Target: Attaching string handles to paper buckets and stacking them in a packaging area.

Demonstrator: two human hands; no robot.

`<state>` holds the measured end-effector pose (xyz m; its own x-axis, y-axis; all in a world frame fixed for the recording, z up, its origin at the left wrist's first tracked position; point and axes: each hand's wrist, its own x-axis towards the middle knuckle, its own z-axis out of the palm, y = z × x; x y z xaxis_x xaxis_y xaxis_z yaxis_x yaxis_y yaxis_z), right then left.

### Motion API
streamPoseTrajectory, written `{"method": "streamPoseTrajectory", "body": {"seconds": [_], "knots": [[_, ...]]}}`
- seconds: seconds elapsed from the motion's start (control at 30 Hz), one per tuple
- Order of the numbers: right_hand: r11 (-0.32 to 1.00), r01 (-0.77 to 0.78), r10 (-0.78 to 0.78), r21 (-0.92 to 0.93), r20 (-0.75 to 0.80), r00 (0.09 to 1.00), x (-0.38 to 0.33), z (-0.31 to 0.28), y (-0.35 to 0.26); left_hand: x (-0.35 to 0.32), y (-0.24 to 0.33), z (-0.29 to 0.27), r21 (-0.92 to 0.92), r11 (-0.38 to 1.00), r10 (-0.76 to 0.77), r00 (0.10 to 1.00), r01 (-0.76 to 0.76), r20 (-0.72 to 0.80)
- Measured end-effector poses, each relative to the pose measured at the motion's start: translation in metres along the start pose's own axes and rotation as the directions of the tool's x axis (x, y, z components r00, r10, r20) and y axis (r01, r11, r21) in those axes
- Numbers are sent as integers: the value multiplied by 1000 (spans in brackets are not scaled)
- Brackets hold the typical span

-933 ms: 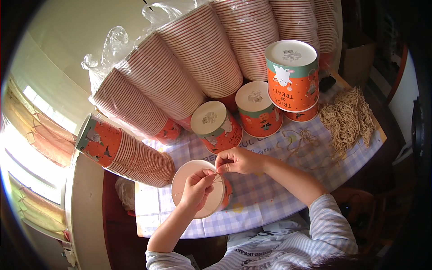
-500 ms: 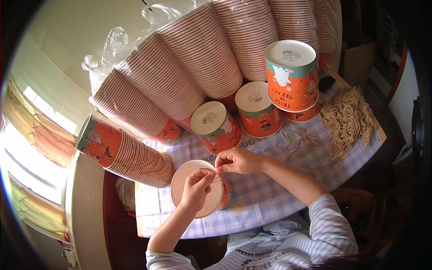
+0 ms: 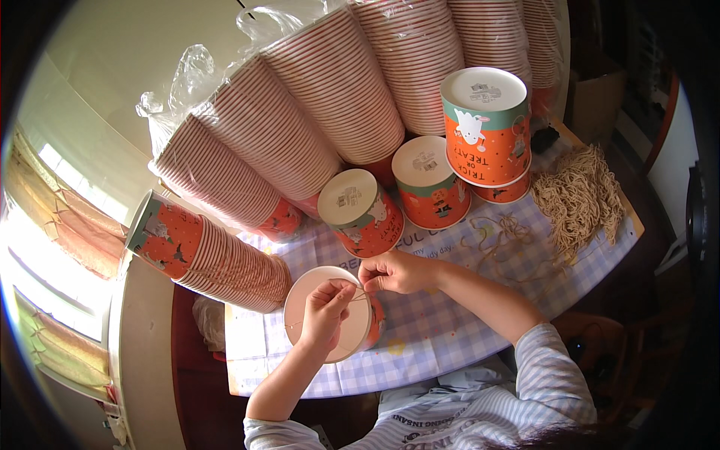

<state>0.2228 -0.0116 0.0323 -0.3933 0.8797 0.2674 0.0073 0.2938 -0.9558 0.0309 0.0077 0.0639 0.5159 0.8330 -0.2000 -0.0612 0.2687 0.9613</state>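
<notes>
Over the open mouth of a paper bucket [image 3: 353, 341], white inside and orange outside, my two hands meet with fingertips almost touching. My left hand [image 3: 327, 309] pinches a thin tan string [image 3: 293, 325], one end of which sticks out to the left past the bucket's rim. On the right, my right hand [image 3: 400, 271] is also closed in a pinch on the string beside the far rim. Whether the string is knotted there is too small to tell.
Upside-down orange buckets [image 3: 360, 217] stand just beyond my hands. A tied stack of buckets [image 3: 225, 262] leans at left, and tall plastic-wrapped stacks [image 3: 330, 82] rise behind. A tan string bundle [image 3: 579, 199] and loose strands [image 3: 501, 234] lie right on the checked tablecloth [image 3: 450, 330].
My right hand's fingers have dipped slightly and closed in a little beside the left fingertips. The left hand and the bucket look almost unmoved.
</notes>
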Motion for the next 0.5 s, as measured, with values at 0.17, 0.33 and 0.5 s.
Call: {"method": "streamPoseTrajectory", "body": {"seconds": [0.17, 0.33, 0.5], "knots": [[998, 53, -51, -41, 52, 997, -3, -2, -1, 3, -3, 1, 64, 998, 4, 1000, -3, -7], [990, 123, -119, -62, 67, 991, -1, -1, -3, 1, -1, 3, 158, 987, 42, 999, -38, -27], [985, 167, -163, -40, 83, 983, -3, -3, -1, 2, -4, 2, 213, 976, 49, 999, -45, -14]]}}
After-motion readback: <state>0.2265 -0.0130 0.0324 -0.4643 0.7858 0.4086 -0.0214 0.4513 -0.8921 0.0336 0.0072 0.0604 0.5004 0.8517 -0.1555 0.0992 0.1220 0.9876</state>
